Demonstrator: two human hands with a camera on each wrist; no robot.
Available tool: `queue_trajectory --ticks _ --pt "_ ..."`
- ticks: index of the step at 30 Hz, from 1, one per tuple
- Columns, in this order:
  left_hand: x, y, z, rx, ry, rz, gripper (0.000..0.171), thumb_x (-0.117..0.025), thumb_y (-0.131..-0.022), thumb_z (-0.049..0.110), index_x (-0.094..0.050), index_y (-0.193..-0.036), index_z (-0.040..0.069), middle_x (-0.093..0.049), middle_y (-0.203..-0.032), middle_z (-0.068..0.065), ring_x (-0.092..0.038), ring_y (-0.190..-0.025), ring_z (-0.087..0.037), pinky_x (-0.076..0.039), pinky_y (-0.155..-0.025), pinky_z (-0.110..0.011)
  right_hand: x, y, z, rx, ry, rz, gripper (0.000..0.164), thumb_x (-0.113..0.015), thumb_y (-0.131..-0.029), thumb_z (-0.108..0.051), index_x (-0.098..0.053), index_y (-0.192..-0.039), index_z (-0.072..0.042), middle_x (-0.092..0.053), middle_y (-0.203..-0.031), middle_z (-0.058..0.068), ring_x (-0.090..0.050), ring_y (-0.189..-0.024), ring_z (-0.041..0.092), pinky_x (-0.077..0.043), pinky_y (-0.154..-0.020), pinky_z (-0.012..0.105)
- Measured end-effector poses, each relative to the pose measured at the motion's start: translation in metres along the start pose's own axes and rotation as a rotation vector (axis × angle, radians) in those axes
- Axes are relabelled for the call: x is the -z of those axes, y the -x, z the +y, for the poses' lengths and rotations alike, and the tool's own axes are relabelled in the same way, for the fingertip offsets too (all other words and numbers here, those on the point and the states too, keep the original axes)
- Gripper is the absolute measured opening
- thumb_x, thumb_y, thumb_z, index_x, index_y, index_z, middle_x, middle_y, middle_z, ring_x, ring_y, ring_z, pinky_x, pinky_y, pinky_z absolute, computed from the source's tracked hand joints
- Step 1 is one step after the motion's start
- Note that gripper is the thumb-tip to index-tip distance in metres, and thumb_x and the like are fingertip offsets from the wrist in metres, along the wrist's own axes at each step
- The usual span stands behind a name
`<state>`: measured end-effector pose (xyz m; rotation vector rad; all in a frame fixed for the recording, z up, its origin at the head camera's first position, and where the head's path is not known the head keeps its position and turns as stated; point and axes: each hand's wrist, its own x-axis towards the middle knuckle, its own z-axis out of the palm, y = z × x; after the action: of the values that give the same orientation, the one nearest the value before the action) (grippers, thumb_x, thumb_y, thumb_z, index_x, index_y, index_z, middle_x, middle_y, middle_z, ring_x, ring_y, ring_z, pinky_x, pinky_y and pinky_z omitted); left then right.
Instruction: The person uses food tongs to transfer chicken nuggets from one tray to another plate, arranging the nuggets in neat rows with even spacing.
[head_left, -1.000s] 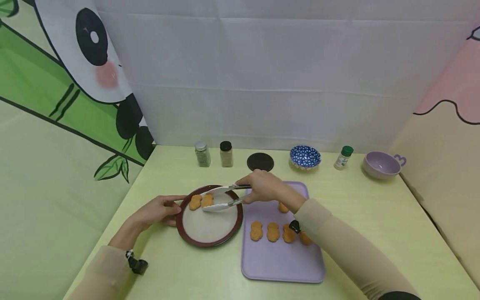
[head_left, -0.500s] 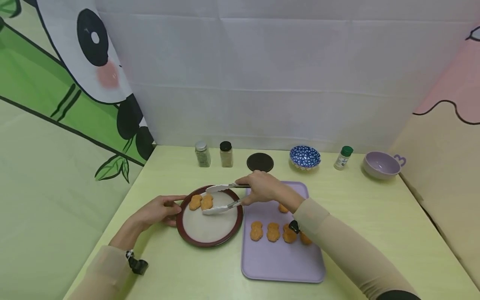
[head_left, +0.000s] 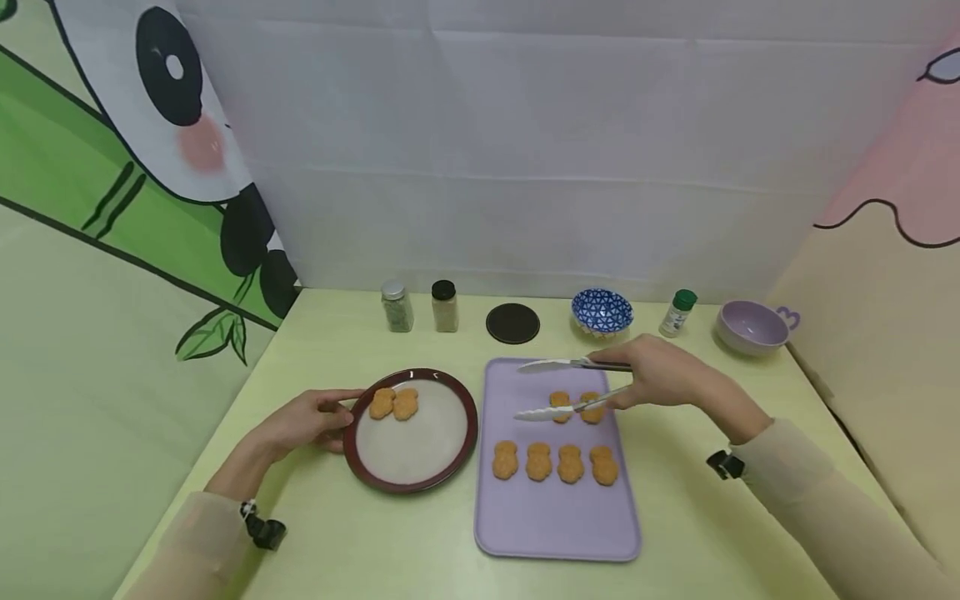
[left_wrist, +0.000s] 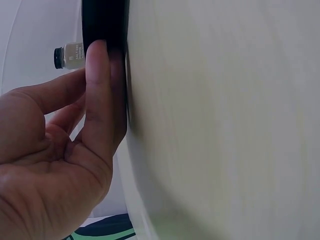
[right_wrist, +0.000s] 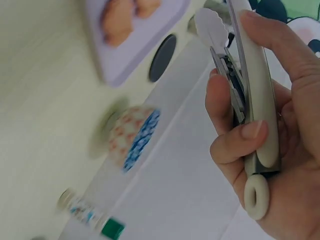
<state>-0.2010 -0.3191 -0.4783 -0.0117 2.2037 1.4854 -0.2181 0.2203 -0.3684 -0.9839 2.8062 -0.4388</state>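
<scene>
With its thumb and fingers my left hand (head_left: 303, 423) grips the left rim of a brown-edged plate (head_left: 412, 446); the left wrist view shows the dark rim pinched there. Two golden nuggets (head_left: 406, 404) lie side by side at the plate's upper left. My right hand (head_left: 663, 372) holds a pair of tongs (right_wrist: 261, 95), fingers curled round the handles. The tongs' white tips stand apart over the back of a lilac tray (head_left: 558, 529), with nothing lifted between them. Several nuggets (head_left: 538, 462) form the tray's front row. Two nuggets (head_left: 592, 408) lie behind, partly covered by the lower tong arm.
Along the back stand a grey-capped jar (head_left: 397, 307), a black-capped jar (head_left: 445, 308), a flat black disc (head_left: 513, 323), a blue patterned bowl (head_left: 602, 312), a green-capped shaker (head_left: 678, 313) and a lilac cup (head_left: 752, 327). White cloth (head_left: 480, 167) hangs behind the table.
The tongs have opened away from the second nugget, leaving it on the plate. My right hand has carried them rightward over the tray's back. My left hand keeps its grip on the plate.
</scene>
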Motion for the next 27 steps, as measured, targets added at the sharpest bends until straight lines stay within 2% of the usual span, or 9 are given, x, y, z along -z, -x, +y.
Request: queue_trajectory --ticks 5,7,11,14,18,24,27 --pt "-0.001 0.000 -0.004 0.024 0.001 -0.007 0.052 -0.060 -0.092 0.010 -0.045 -0.142 0.013 -0.057 -0.107 -0.019 -0.063 -0.087 -0.027 -0.057 -0.073 -0.042 -0.003 0.028 0.033 -0.021 0.007 -0.069 0.063 -0.079 -0.073 -0.043 -0.062 -0.126 -0.014 -0.066 -0.099 -0.008 -0.045 -0.064 0.004 -0.041 -0.057 0.024" --pt "-0.002 0.000 -0.004 0.027 0.010 -0.006 0.050 -0.058 -0.093 0.009 -0.045 -0.141 0.013 -0.057 -0.108 -0.019 -0.063 -0.087 -0.027 -0.057 -0.073 -0.043 -0.004 0.032 0.042 -0.023 0.013 -0.079 0.063 -0.079 -0.073 -0.042 -0.062 -0.127 -0.013 -0.065 -0.091 -0.009 -0.040 -0.059 0.003 -0.038 -0.055 0.022" --pt "-0.002 -0.002 -0.001 0.021 0.000 0.024 0.048 -0.058 -0.093 0.007 -0.047 -0.140 0.014 -0.057 -0.109 -0.018 -0.063 -0.086 -0.027 -0.057 -0.071 -0.043 -0.002 0.031 0.052 -0.027 -0.004 -0.074 0.063 -0.079 -0.074 -0.040 -0.061 -0.127 -0.012 -0.063 -0.087 -0.010 -0.037 -0.057 0.003 -0.036 -0.053 0.023" --pt "-0.001 -0.002 0.001 0.016 -0.020 0.034 0.050 -0.059 -0.092 0.009 -0.047 -0.140 0.014 -0.057 -0.107 -0.019 -0.063 -0.085 -0.027 -0.057 -0.071 -0.042 -0.003 0.029 0.055 -0.027 -0.007 -0.081 0.062 -0.079 -0.074 -0.040 -0.062 -0.127 -0.013 -0.063 -0.092 -0.010 -0.039 -0.059 0.004 -0.036 -0.053 0.023" --pt "-0.001 -0.002 0.002 0.022 -0.018 0.035 0.049 -0.059 -0.093 0.009 -0.048 -0.140 0.015 -0.057 -0.106 -0.019 -0.063 -0.086 -0.027 -0.057 -0.071 -0.042 -0.004 0.028 0.056 -0.032 0.000 -0.105 0.060 -0.078 -0.074 -0.039 -0.062 -0.127 -0.015 -0.061 -0.083 -0.010 -0.039 -0.057 0.005 -0.035 -0.051 0.023" --pt "0.000 -0.002 0.001 0.009 -0.018 0.036 0.050 -0.061 -0.092 0.010 -0.048 -0.140 0.016 -0.056 -0.106 -0.019 -0.063 -0.085 -0.027 -0.057 -0.071 -0.041 -0.002 0.028 0.051 -0.016 0.026 -0.071 0.058 -0.079 -0.074 -0.039 -0.064 -0.125 -0.015 -0.065 -0.091 -0.009 -0.040 -0.058 0.004 -0.036 -0.052 0.023" --pt "0.001 -0.002 -0.001 0.006 -0.006 0.024 0.051 -0.061 -0.092 0.010 -0.047 -0.140 0.015 -0.056 -0.106 -0.020 -0.063 -0.085 -0.027 -0.057 -0.071 -0.042 -0.001 0.025 0.046 -0.008 0.049 -0.045 0.058 -0.078 -0.074 -0.040 -0.064 -0.124 -0.015 -0.061 -0.079 -0.011 -0.039 -0.057 0.005 -0.037 -0.052 0.023"
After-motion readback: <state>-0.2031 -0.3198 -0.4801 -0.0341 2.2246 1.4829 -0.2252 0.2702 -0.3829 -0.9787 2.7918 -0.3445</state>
